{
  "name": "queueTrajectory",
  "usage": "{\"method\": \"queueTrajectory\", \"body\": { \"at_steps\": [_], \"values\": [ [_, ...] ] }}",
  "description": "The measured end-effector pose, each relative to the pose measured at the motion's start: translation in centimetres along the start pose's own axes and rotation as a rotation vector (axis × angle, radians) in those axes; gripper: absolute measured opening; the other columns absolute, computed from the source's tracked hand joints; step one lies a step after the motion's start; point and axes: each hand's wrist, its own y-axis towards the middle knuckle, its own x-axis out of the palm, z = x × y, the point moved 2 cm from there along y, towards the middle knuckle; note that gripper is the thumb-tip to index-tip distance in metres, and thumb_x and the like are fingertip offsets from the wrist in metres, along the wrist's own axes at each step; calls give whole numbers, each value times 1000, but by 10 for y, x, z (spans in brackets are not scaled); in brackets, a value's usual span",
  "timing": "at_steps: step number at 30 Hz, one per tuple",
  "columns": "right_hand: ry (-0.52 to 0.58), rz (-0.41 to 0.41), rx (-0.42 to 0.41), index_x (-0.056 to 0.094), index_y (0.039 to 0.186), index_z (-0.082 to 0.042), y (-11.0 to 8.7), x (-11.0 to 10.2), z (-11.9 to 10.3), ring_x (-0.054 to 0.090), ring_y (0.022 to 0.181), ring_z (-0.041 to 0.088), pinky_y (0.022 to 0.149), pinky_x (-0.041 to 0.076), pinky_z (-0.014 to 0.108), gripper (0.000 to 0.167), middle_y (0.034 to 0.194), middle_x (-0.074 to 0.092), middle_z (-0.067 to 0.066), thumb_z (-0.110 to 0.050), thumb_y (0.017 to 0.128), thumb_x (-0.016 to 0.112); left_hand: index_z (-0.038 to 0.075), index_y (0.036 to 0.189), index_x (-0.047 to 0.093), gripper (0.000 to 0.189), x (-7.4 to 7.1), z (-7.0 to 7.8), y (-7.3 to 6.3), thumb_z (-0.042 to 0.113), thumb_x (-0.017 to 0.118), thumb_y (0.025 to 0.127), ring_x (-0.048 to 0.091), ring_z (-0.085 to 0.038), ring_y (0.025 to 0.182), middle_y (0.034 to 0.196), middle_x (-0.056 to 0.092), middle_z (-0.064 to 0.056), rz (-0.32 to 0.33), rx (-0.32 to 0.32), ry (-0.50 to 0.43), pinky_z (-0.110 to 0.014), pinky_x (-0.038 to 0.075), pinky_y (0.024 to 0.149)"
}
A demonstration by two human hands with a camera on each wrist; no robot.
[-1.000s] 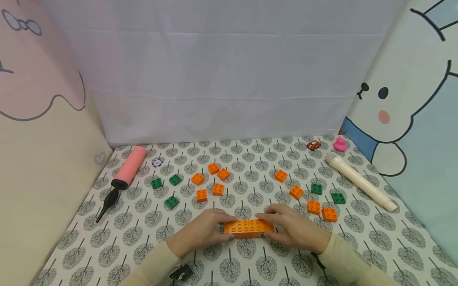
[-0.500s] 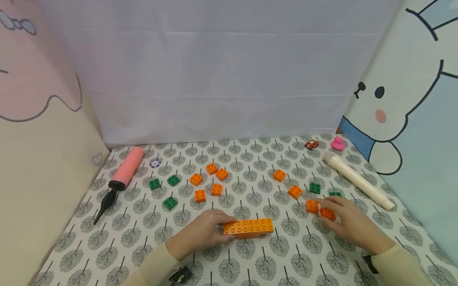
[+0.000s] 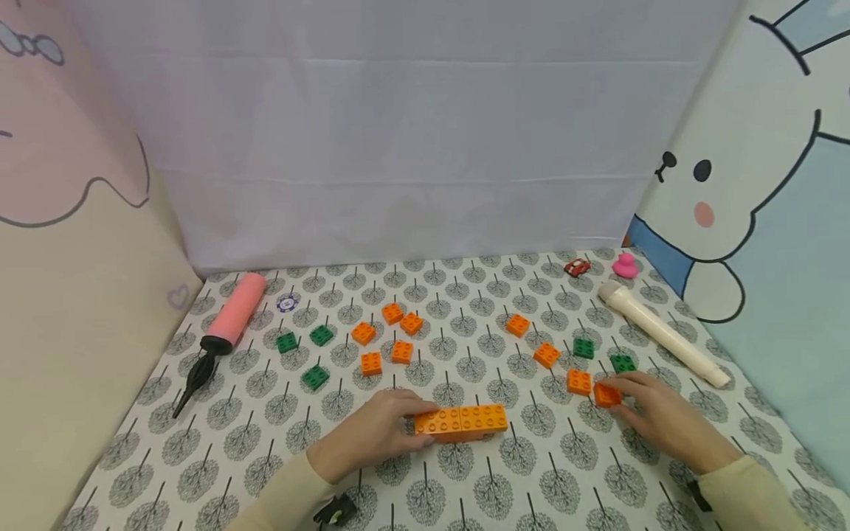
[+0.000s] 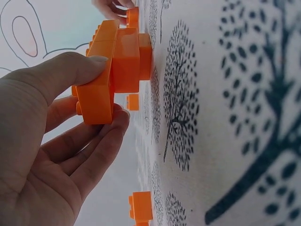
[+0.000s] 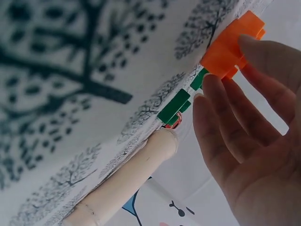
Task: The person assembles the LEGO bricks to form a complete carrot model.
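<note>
My left hand (image 3: 378, 429) grips the left end of a joined row of orange toy building bricks (image 3: 465, 422), thumb on the near side and fingers on the far side. In the left wrist view this block (image 4: 96, 77) is stepped, with a longer top layer over shorter ones. On the right, my right hand (image 3: 671, 422) pinches a single orange brick (image 3: 607, 396) between thumb and fingers. This brick looks tipped, its studs turned from the head view. Another orange brick (image 3: 578, 382) lies just left of it, and a green brick (image 3: 623, 363) just beyond the fingers.
More orange bricks (image 3: 401, 352) and green bricks (image 3: 315, 377) lie scattered across the tree-patterned cloth (image 3: 259, 457). A pink pump (image 3: 239, 310) is at the left, with a poker chip (image 3: 288, 303) beside it. Toward the back right are a white tube (image 3: 664, 335), a toy car (image 3: 577, 268) and a pink duck (image 3: 626, 266).
My right hand let go of the joined block's right end and moved right to a single orange brick, which has since tipped in its fingers. My left hand has kept its grip.
</note>
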Motion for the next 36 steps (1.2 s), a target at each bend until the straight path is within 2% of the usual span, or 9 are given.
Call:
{"method": "queueTrajectory", "body": {
  "at_steps": [6, 9, 13, 16, 22, 27, 30, 36],
  "values": [
    [30, -8, 19, 68, 126, -10, 0, -1, -2, 64, 97, 29, 78, 57, 51, 40, 116, 64, 11, -16, 87, 75, 15, 127, 69, 44, -3, 0, -2, 27, 78, 86, 63, -7, 98, 111, 70, 4, -6, 0, 3, -27, 54, 89],
    [39, 48, -5, 69, 125, -10, -2, -6, -9, 64, 93, 25, 73, 57, 44, 40, 111, 64, 7, -15, 86, 77, 15, 127, 69, 44, -3, 1, 0, 27, 78, 86, 62, -6, 98, 111, 70, 4, -10, -1, 5, -27, 54, 89],
    [64, 188, -143, 72, 120, -12, -1, -15, -28, 62, 87, 18, 65, 55, 35, 42, 106, 64, 0, -9, 79, 82, 15, 127, 69, 43, -3, 1, 2, 27, 77, 86, 62, -6, 97, 110, 70, 5, -8, 3, 19, -27, 54, 89],
    [102, 243, -267, 73, 120, -16, 6, -17, -48, 60, 90, 12, 66, 54, 30, 47, 109, 64, -5, -6, 76, 83, 15, 127, 69, 43, -4, 2, 3, 27, 77, 86, 62, -5, 97, 109, 70, 5, -8, 6, 27, -27, 54, 88],
    [224, 177, -411, 71, 124, -18, 26, -8, -90, 55, 93, 4, 69, 53, 25, 45, 114, 61, -9, -7, 81, 79, 16, 127, 69, 43, -5, 2, 3, 27, 77, 87, 62, -5, 97, 109, 70, 6, -16, -4, 30, -27, 54, 89],
    [298, 92, -506, 69, 126, -16, 39, 2, -113, 56, 91, 8, 70, 53, 24, 43, 116, 59, -7, -8, 85, 76, 15, 127, 69, 43, -4, 1, 1, 27, 77, 86, 62, -6, 97, 109, 70, 5, -10, -4, 20, -27, 54, 89],
    [310, 49, -531, 68, 128, -17, 43, 8, -119, 58, 93, 9, 74, 55, 25, 42, 117, 60, -7, -10, 87, 75, 15, 127, 69, 44, -2, 1, 1, 26, 78, 86, 63, -6, 98, 110, 70, 4, -12, -4, 6, -27, 54, 90],
    [308, 25, -517, 68, 128, -18, 44, 15, -122, 59, 98, 5, 81, 56, 26, 41, 119, 60, -9, -13, 87, 74, 15, 127, 69, 44, 0, 0, 0, 25, 78, 85, 62, -5, 98, 110, 70, 5, -8, 6, 3, -27, 53, 90]
  ]
}}
